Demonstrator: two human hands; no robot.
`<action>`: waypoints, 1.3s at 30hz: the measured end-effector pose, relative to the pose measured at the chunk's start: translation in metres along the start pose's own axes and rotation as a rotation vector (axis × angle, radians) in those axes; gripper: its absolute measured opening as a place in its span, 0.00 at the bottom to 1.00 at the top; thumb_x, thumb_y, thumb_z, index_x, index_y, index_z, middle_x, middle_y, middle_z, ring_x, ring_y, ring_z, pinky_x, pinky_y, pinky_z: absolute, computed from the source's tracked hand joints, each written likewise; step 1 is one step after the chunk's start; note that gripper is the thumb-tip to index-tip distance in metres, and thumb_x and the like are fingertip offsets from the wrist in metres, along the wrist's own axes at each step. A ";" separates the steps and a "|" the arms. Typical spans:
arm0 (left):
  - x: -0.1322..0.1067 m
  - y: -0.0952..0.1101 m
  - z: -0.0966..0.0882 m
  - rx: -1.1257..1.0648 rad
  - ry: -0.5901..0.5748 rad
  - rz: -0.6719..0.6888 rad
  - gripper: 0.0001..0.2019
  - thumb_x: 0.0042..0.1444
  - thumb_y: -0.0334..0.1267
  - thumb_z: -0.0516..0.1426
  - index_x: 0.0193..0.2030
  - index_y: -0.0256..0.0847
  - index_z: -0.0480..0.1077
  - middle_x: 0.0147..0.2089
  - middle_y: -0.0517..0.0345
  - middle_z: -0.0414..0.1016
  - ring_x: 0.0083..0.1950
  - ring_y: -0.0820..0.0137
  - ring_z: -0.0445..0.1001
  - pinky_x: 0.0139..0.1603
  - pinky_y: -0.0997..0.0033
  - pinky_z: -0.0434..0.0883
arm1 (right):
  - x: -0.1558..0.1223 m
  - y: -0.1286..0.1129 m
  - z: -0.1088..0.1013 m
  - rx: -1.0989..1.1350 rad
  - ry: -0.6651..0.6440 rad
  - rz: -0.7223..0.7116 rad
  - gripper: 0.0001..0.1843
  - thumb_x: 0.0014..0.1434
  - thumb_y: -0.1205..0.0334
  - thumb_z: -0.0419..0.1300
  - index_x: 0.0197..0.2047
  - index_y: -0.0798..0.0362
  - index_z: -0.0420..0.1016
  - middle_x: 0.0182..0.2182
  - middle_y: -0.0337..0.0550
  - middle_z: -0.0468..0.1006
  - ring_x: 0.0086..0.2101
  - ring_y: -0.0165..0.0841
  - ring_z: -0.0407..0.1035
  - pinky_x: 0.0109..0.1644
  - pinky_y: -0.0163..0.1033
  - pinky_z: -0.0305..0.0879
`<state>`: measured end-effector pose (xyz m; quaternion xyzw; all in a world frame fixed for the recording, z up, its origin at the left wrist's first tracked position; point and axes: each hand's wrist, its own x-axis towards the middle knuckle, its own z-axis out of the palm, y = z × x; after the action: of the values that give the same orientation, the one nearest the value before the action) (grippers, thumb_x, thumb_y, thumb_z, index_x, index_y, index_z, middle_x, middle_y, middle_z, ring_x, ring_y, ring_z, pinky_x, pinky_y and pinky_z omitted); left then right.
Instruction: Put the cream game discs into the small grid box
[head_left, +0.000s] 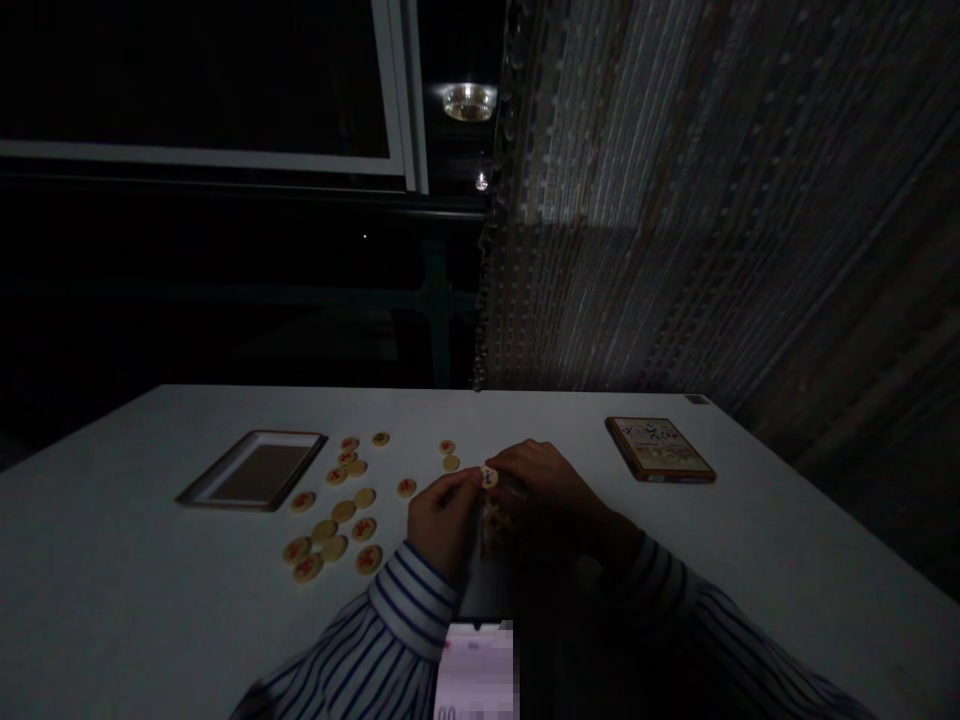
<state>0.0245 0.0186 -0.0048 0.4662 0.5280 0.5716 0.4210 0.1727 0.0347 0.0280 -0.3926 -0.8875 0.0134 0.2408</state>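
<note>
My left hand (442, 515) and my right hand (541, 488) meet near the middle of the white table. Between their fingertips is a round pale Chinese chess piece (489, 477) with a dark character on its face, and both hands pinch it. Below the hands, in deep shadow, more Chinese chess pieces (495, 522) sit close together; how they are arranged is hard to make out. Left of my left hand, several loose pieces (364, 529) lie scattered, some showing red characters and others plain. Two more pieces (450, 463) lie just beyond my fingers.
On the left of the table (150, 570) lies a shallow open box tray (296, 484). A printed box lid (660, 449) rests at the right. A lit phone-like screen (476, 670) is at the near edge. Behind hangs a string curtain (600, 220) beside a dark window.
</note>
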 end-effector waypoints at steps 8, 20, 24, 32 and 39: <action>-0.001 -0.001 -0.002 0.131 0.005 0.104 0.10 0.45 0.41 0.55 0.30 0.37 0.73 0.30 0.55 0.78 0.33 0.69 0.75 0.36 0.72 0.72 | -0.001 0.005 0.000 -0.012 0.003 0.018 0.16 0.55 0.58 0.53 0.45 0.56 0.68 0.40 0.46 0.73 0.40 0.32 0.64 0.45 0.39 0.56; -0.002 -0.017 -0.010 0.638 -0.063 0.485 0.10 0.51 0.34 0.51 0.37 0.38 0.71 0.36 0.55 0.76 0.38 0.70 0.73 0.40 0.69 0.71 | -0.006 0.016 -0.008 -0.113 -0.105 0.163 0.16 0.56 0.59 0.51 0.46 0.56 0.68 0.40 0.47 0.73 0.42 0.34 0.63 0.46 0.38 0.56; -0.002 -0.016 -0.010 0.669 -0.080 0.503 0.10 0.51 0.34 0.51 0.38 0.38 0.70 0.36 0.54 0.75 0.38 0.70 0.73 0.40 0.69 0.71 | -0.006 0.017 -0.007 -0.143 -0.141 0.191 0.15 0.56 0.59 0.50 0.44 0.56 0.69 0.38 0.47 0.74 0.41 0.34 0.64 0.45 0.37 0.56; -0.002 -0.020 -0.011 0.712 -0.128 0.527 0.10 0.52 0.32 0.50 0.39 0.37 0.70 0.37 0.53 0.75 0.40 0.69 0.72 0.42 0.68 0.70 | -0.006 0.020 -0.005 -0.199 -0.254 0.238 0.14 0.54 0.59 0.52 0.42 0.55 0.71 0.36 0.46 0.73 0.39 0.34 0.64 0.42 0.35 0.55; -0.002 -0.020 -0.011 0.777 -0.178 0.498 0.11 0.52 0.33 0.49 0.39 0.38 0.69 0.37 0.53 0.75 0.40 0.68 0.72 0.41 0.67 0.70 | -0.007 0.021 0.000 -0.239 -0.309 0.242 0.14 0.55 0.60 0.51 0.43 0.55 0.70 0.36 0.47 0.74 0.38 0.34 0.65 0.40 0.35 0.55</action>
<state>0.0135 0.0160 -0.0251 0.7490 0.5367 0.3729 0.1089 0.1912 0.0445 0.0209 -0.5152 -0.8556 -0.0030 0.0503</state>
